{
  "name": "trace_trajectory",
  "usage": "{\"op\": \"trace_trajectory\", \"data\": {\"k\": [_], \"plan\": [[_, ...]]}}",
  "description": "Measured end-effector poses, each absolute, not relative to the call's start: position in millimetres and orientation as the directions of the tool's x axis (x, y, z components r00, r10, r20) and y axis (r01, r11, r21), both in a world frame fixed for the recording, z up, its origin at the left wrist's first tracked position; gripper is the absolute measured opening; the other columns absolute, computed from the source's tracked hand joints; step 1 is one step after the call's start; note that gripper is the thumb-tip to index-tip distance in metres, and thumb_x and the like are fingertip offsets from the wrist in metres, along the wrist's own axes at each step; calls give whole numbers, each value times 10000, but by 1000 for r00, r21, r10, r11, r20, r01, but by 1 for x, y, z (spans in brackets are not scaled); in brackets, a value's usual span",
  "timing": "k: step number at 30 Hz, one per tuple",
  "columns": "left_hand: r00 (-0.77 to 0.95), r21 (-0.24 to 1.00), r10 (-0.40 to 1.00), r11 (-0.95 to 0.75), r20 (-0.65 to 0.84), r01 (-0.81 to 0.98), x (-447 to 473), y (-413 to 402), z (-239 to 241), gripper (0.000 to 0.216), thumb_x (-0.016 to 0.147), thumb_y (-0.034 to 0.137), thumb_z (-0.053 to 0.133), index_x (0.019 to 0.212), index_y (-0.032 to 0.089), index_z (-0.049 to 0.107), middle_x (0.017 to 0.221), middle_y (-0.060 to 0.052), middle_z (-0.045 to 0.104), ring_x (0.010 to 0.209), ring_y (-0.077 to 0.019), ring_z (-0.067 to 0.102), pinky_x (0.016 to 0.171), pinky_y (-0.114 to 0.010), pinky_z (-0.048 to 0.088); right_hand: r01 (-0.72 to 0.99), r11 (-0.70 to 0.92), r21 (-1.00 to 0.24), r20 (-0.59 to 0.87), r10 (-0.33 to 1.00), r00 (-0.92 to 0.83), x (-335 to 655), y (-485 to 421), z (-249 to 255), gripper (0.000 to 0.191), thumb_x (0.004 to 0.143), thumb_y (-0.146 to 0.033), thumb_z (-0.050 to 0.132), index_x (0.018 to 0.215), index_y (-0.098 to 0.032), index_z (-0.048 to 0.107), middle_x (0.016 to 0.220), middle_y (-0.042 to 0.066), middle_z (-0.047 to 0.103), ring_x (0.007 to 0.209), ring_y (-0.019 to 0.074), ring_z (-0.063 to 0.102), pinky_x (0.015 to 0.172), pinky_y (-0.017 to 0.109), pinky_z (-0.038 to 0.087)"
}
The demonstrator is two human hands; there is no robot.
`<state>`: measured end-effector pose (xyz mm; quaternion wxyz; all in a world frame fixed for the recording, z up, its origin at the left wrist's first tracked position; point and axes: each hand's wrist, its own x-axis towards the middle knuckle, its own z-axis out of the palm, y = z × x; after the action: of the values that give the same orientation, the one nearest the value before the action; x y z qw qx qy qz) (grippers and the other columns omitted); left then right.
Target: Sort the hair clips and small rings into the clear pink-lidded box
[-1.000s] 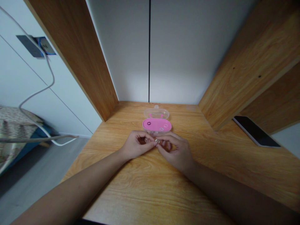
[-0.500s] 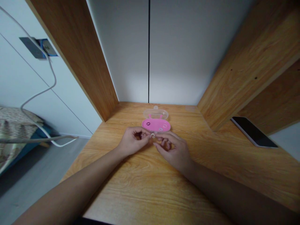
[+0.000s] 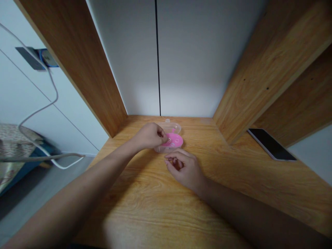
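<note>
My left hand reaches over the pink tray of an open oval plastic box. Its thumb and fingers are pinched on a small white ring-shaped band, which shows at the fingertips against the pink. A couple of other small loops lie in the tray to the right, and the left part of the tray is hidden by my hand. My right hand hovers just in front of the box, fingers curled, with thumb and index tips slightly apart and nothing visible between them.
The clear lid lies folded back behind the tray. A dark-screened tablet or phone rests on the wooden tabletop at the right. Wooden panels flank both sides; a white cable hangs at the left.
My left hand has moved forward and over the box with the small white band, away from my right hand. The right hand stays near the front. The view has shifted slightly.
</note>
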<state>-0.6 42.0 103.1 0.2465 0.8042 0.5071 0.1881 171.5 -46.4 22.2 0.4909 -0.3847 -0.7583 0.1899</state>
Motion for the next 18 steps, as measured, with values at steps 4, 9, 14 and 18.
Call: {"op": "trace_trajectory", "data": {"k": [4, 9, 14, 18], "plan": [[387, 447, 922, -344, -4, 826, 5, 54, 113, 167, 709, 288, 677, 702, 155, 778, 557, -14, 643, 524, -139, 538, 495, -250, 322, 383, 635, -671, 599, 768, -227, 172, -47, 24, 140, 846, -136, 621, 928, -217, 702, 813, 10, 682, 586, 107, 573, 530, 236, 457], [349, 435, 936, -300, -36, 849, 2, 60, 115, 178, 694, 329, 714, 714, 165, 781, 560, -15, 648, 520, -142, 535, 504, -255, 333, 358, 639, -681, 595, 768, -237, 172, -50, 27, 123, 867, -138, 595, 886, -215, 690, 794, 7, 666, 608, 115, 566, 536, 241, 434], [207, 520, 952, -298, 226, 801, -6, 55, 106, 234, 786, 370, 648, 783, 167, 764, 635, -22, 669, 562, -144, 559, 531, -248, 347, 332, 634, -698, 630, 765, -136, 175, -46, 32, 166, 930, -194, 554, 818, -214, 673, 758, 11, 641, 691, 147, 587, 625, 280, 457], [21, 640, 887, -349, 462, 685, -17, 43, 72, 275, 905, 375, 535, 916, 147, 689, 712, -22, 641, 626, -149, 564, 591, -249, 403, 403, 546, -735, 641, 752, 151, 178, -33, 27, 130, 881, -241, 612, 1002, -220, 651, 964, 53, 634, 911, 202, 610, 796, 353, 504]]}}
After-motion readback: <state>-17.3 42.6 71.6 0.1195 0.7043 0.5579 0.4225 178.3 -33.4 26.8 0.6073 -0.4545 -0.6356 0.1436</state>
